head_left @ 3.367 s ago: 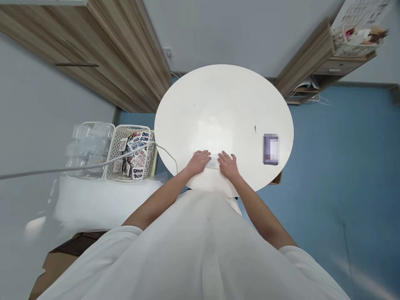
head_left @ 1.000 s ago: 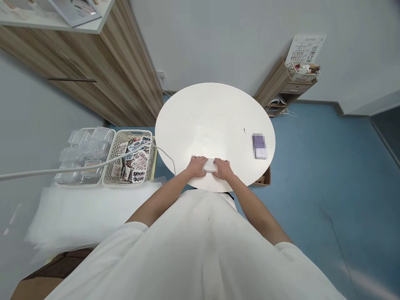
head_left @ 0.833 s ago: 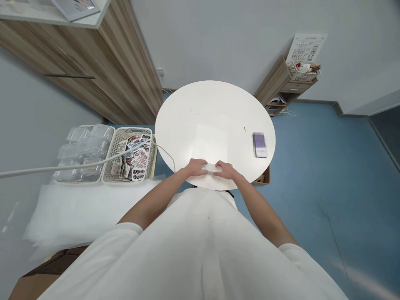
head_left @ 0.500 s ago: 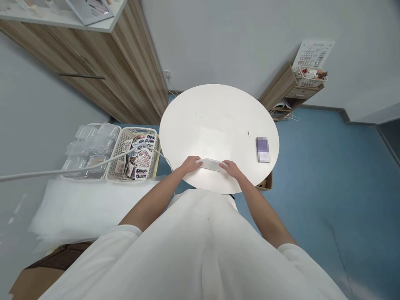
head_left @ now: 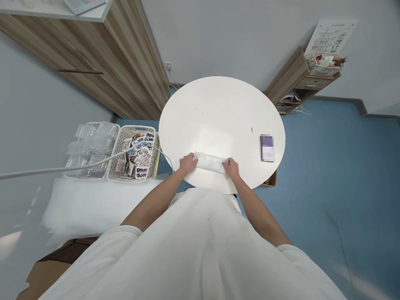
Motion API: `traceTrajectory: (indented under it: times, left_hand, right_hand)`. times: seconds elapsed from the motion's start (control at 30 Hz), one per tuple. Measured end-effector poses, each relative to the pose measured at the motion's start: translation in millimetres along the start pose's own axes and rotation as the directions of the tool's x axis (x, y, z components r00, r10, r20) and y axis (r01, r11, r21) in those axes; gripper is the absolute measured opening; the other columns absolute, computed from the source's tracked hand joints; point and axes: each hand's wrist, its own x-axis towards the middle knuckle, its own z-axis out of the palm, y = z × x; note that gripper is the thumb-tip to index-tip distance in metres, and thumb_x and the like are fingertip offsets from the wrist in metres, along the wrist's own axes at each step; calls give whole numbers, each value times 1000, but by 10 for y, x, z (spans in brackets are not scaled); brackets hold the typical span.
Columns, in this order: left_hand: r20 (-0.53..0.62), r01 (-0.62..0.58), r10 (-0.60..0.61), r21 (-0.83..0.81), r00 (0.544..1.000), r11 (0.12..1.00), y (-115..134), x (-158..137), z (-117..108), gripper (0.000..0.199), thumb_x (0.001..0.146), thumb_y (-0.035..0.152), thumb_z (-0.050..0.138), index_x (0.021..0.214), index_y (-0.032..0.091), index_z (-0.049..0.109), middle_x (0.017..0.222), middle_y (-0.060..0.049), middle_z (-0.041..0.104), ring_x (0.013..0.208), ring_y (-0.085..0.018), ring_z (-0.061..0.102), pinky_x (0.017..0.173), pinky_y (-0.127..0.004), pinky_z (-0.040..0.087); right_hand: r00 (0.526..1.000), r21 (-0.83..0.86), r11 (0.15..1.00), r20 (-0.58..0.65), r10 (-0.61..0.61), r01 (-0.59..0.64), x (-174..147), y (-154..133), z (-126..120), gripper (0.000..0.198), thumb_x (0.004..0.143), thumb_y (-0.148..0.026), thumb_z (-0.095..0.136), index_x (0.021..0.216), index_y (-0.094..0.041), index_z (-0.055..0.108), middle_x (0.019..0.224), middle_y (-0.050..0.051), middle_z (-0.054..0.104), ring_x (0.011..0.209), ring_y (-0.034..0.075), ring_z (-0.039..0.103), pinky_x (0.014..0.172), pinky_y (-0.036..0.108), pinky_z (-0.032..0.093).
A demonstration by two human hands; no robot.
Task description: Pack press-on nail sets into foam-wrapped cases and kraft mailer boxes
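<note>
A flat white folded strip (head_left: 211,162), soft-looking, lies along the near side of the round white table (head_left: 225,108). Its material is too small to make out; it could be cloth or wrapping sheet. At its left end, my left hand (head_left: 188,163) grips it with the thumb on top. My right hand (head_left: 231,168) holds the opposite end the same way. The strip is stretched roughly level between both hands, slightly lower at the right.
A purple and white box (head_left: 267,148), partly blurred, rests at the table's right. Left of the table stand a basket of printed cards (head_left: 114,160) and a basket of clear plastic boxes (head_left: 90,178). A white cable (head_left: 103,161) crosses them. Translucent sheeting (head_left: 100,204) lies nearer.
The strip now shows a wider, flatter top face and sits slightly higher in view. Both hands still hold its ends, a little farther apart. The camera view has shifted slightly.
</note>
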Motion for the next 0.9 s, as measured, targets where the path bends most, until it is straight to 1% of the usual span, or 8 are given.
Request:
traceTrajectory:
  times: [0.1, 0.2, 0.27, 0.33, 0.43, 0.63, 0.8, 0.9]
  left_hand:
    - [-100, -48, 51, 32, 994, 998, 19, -88, -30, 45, 78, 28, 42, 122, 19, 38, 110, -12, 58, 104, -28, 51, 86, -41, 33]
    - [-150, -285, 311, 174, 938, 943, 85, -191, -70, 62, 74, 19, 42, 134, 18, 27, 135, -14, 40, 124, -30, 34, 96, -44, 24]
    - [-57, -469, 494, 232, 868, 852, 149, -228, -82, 67, 70, 19, 46, 134, 20, 28, 142, -11, 30, 130, -30, 24, 101, -44, 18]
    - [49, -583, 590, 236, 806, 777, 214, -228, -70, 68, 67, 25, 50, 133, 21, 31, 143, -9, 28, 132, -31, 20, 103, -44, 14]
    - [109, -617, 610, 220, 785, 755, 287, -189, -17, 62, 68, 30, 51, 128, 21, 37, 136, -11, 38, 129, -31, 25, 103, -46, 12]
    - [105, -566, 556, 177, 824, 805, 343, -204, 41, 53, 64, 30, 54, 116, 20, 47, 116, -11, 54, 111, -28, 46, 100, -47, 16]
    - [267, -528, 487, 108, 832, 842, 351, -317, -33, 49, 68, 42, 51, 113, 24, 52, 112, -6, 60, 106, -27, 51, 100, -51, 13]
    - [327, -488, 447, 51, 833, 871, 325, -321, -97, 48, 74, 48, 44, 116, 27, 52, 120, -4, 58, 113, -26, 48, 101, -50, 14]
  right_hand:
    - [992, -18, 998, -113, -58, 56, -70, 14, -4, 49, 78, -41, 47, 120, -18, 38, 106, 10, 53, 95, 23, 50, 78, 34, 40]
    - [963, -141, 973, -177, -204, 181, -138, 28, -51, 63, 75, -46, 51, 128, -17, 31, 126, 16, 41, 117, 30, 36, 93, 43, 31]
    - [932, -228, 914, -60, -357, 336, -165, 14, -76, 66, 72, -48, 56, 126, -18, 35, 134, 16, 35, 124, 33, 28, 98, 46, 23]
    - [869, -280, 823, 120, -480, 493, -173, -23, -71, 65, 68, -47, 62, 122, -21, 40, 139, 14, 31, 128, 34, 24, 100, 47, 19]
    - [807, -316, 743, 261, -529, 589, -167, -92, -12, 53, 68, -37, 65, 116, -22, 45, 140, 12, 33, 127, 31, 27, 100, 47, 18]
    - [839, -250, 804, 235, -491, 540, -225, -159, -6, 40, 68, -26, 59, 107, -19, 49, 124, 13, 48, 110, 27, 46, 96, 42, 27]
    - [878, -82, 941, 393, -273, 329, -326, -149, -195, 35, 65, -32, 61, 98, -24, 50, 97, 4, 60, 77, 19, 55, 69, 31, 41]
    - [875, -22, 970, 439, -206, 240, -295, -160, -279, 31, 66, -37, 61, 94, -25, 52, 94, 3, 60, 75, 18, 55, 64, 28, 41]
